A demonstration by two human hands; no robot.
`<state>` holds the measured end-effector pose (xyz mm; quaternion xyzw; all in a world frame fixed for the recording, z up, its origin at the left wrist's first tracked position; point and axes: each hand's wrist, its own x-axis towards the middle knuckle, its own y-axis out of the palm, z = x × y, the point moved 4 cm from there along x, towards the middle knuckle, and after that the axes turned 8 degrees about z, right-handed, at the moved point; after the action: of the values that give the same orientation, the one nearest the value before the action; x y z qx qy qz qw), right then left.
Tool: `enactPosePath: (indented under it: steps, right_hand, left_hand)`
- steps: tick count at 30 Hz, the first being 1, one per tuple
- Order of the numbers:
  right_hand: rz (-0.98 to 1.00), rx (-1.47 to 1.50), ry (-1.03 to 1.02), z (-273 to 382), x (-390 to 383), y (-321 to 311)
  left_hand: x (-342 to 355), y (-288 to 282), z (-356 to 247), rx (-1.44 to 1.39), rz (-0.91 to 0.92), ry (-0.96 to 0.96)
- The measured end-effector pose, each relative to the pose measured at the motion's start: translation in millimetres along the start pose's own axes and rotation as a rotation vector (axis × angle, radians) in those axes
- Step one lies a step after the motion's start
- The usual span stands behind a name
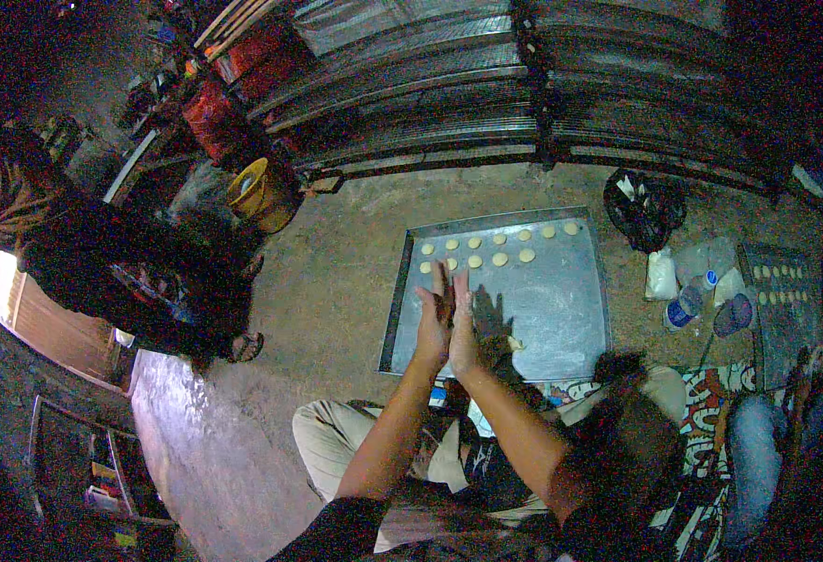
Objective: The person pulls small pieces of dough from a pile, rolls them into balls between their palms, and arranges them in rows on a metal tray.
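My palms meet over the metal tray [561,304]
My left hand [433,326] and right hand [465,339] stand palm to palm, fingers stretched out straight rather than curled; whether anything is pressed between them I cannot tell. Pale dough rounds [475,261] lie in two rows along the tray's far side, beyond my fingertips, and a small pale lump [516,345] sits near my right hand

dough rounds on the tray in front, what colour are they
Pale creamy yellow; the dough rounds show best in the head view.
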<state>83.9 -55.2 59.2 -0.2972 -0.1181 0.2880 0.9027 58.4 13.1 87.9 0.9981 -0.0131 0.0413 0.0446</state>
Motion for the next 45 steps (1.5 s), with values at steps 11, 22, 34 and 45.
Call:
enactPosePath:
  steps: [11,22,34,45]
  right_hand:
    - [-0.199,0.377,-0.165,48,-13,-46]
    - [-0.125,1.414,-0.126,0,18,3]
    - [-0.036,0.013,-0.046,2,7,-11]
    - [-0.136,0.039,-0.025,31,-1,-40]
  left_hand:
    - [10,18,-20,-0.265,-0.052,0.116]
    - [1,20,-19,-0.216,0.05,0.106]
    - [7,15,-14,-0.407,-0.042,0.136]
    - [-13,31,-25,-0.483,0.0,0.038]
